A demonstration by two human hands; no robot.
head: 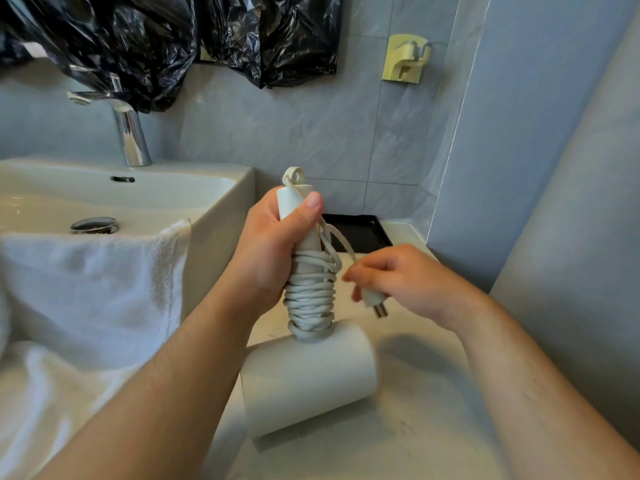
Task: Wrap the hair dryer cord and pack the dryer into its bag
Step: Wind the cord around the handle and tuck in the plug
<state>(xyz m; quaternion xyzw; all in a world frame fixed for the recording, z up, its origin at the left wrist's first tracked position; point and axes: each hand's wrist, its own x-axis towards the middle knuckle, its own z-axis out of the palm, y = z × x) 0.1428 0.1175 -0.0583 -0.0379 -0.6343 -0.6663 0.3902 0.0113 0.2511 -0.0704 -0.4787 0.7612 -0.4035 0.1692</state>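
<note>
The white hair dryer point(308, 375) stands with its barrel down on the pale tabletop point(415, 427) and its handle pointing up, just right of the sink point(221, 202). The left hand point(277, 244) is closed around the upper part of the handle, thumb pressed across the front, forearm reaching in from the lower left. Below that grip, the cord point(310, 299) is wound in many tight coils around the handle, down to where it meets the barrel. A small loop sticks up from the handle's top end.

The right hand point(398, 282) hangs just right of the handle, wrist bent, fingers curled and pinched on the plug point(372, 301) at the cord's free end, its prongs pointing down and to the right. A short slack length of cord arcs from the handle to this hand.

Left of the dryer, a white towel point(86, 289) drapes over the sink's front edge. Behind the dryer, a black tray point(360, 230) lies on the tabletop against the tiled wall. Right of the dryer, a wall closes in, leaving a narrow strip of bare tabletop there and in front of the barrel. Above the sink, black plastic sheeting point(156, 39) hangs over the chrome tap point(130, 133).
</note>
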